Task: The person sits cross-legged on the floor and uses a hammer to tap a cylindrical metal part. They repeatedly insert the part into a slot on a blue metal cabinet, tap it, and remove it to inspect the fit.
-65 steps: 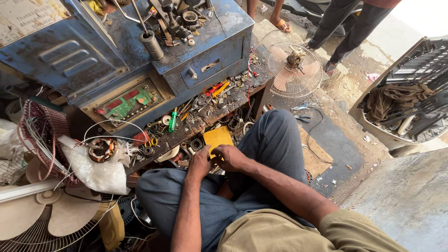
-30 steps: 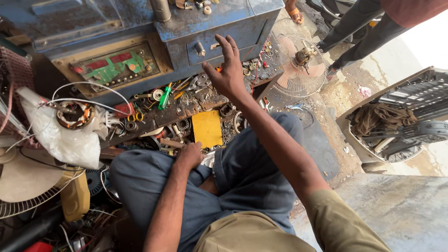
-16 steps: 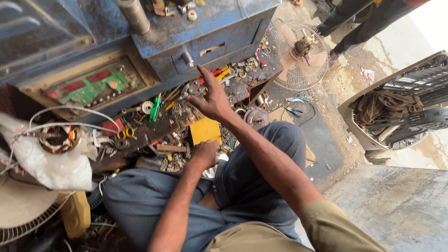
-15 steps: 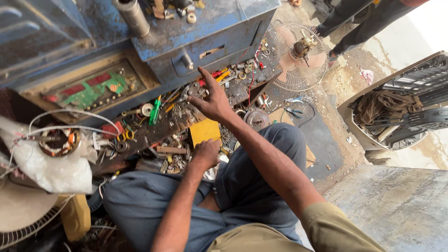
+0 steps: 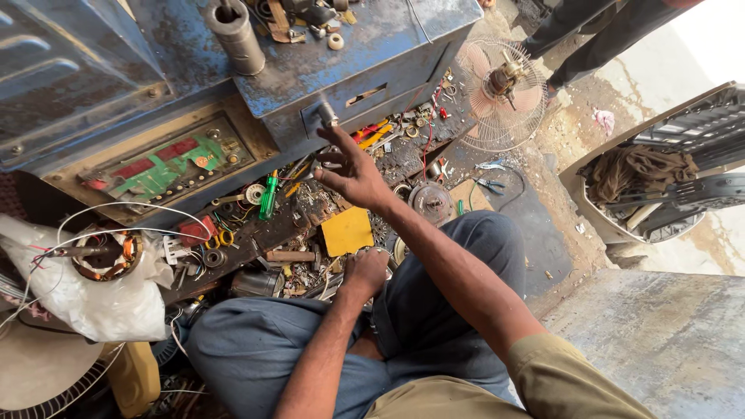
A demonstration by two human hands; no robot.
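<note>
Seated at blue metal cabinet (image 5: 349, 54), parts shelf (image 5: 233, 240) cluttered below it.

Right hand (image 5: 351, 172) over the shelf, fingers spread wide, holding nothing, just under the cabinet's drawer knob (image 5: 327, 113). Left hand (image 5: 365, 271) curled at the shelf's front edge, touching the yellow plate (image 5: 348, 230); grip unclear, probably on a small metal part. Green screwdriver (image 5: 268, 198) lies left of the right hand.

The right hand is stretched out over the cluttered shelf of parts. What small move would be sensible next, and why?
Probably lower the right hand onto the parts below it: it hovers open above the cluttered shelf, holding nothing visible. The left hand rests closed near the yellow square, its contents unclear.
</note>
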